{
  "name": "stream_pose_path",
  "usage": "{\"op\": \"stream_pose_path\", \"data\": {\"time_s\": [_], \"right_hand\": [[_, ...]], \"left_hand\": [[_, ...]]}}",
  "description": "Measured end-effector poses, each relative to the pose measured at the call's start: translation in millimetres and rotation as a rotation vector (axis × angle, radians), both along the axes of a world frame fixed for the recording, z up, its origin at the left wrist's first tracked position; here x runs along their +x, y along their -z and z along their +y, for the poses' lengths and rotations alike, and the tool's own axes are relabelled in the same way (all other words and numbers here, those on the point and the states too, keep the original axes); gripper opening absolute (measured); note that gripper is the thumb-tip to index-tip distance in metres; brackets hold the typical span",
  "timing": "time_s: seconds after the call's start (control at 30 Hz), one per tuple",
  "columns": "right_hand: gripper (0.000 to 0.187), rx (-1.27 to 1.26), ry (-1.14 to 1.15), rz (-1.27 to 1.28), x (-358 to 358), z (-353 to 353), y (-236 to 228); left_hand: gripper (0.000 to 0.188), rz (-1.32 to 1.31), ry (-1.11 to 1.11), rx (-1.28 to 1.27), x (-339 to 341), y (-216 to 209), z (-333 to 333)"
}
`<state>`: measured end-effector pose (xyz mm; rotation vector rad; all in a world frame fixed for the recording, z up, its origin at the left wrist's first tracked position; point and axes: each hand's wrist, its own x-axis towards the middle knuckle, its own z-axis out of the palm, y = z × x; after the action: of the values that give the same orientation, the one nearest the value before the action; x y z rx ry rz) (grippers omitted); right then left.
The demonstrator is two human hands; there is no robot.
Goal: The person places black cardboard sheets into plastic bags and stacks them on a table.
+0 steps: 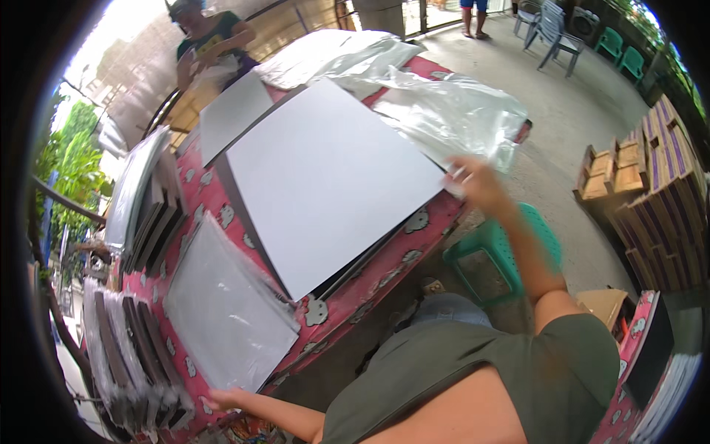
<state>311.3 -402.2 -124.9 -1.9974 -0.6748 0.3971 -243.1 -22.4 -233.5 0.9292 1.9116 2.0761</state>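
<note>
A large white square board point(333, 177) lies on a stack of dark-edged boards on the pink patterned table. At its right corner is my right hand point(473, 185), blurred, its fingers curled with a small white bit showing between them. Whether that bit is the board's corner cannot be told. My left hand point(225, 399) is low at the near left, fingers stretched out, by the bottom corner of a pile of clear plastic sleeves point(229, 311). That pile lies left of the white board.
Plastic-wrapped boards stand in rows point(133, 362) along the table's left edge. Clear plastic sheeting point(451, 111) covers the far right. Across the table a person point(211, 44) handles something pale beside a grey board point(237, 111). A green stool point(488, 251) and stacked wooden frames point(658, 200) stand to the right.
</note>
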Motion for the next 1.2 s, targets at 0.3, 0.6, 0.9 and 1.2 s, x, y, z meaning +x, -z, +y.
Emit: {"op": "stream_pose_path", "data": {"time_s": [0.3,0.6,0.9,1.2], "right_hand": [[0.017,0.592,0.474,-1.384,64.7,-154.4,-188.1],[0.028,-0.304,0.281,-0.589,106.7,-193.5,19.3],[0.042,-0.519,-0.112,-0.099,25.8,-199.4,104.6],[0.055,-0.558,-0.212,-0.057,13.2,-197.7,101.6]], "left_hand": [[0.050,0.331,1.250,0.756,162.6,-278.2,-97.7],[0.048,0.771,1.473,-0.200,261.1,-152.5,-175.1],[0.045,0.790,1.420,-0.336,256.4,-123.6,-187.3],[0.043,0.770,1.380,-0.334,243.0,-111.9,-192.0]]}}
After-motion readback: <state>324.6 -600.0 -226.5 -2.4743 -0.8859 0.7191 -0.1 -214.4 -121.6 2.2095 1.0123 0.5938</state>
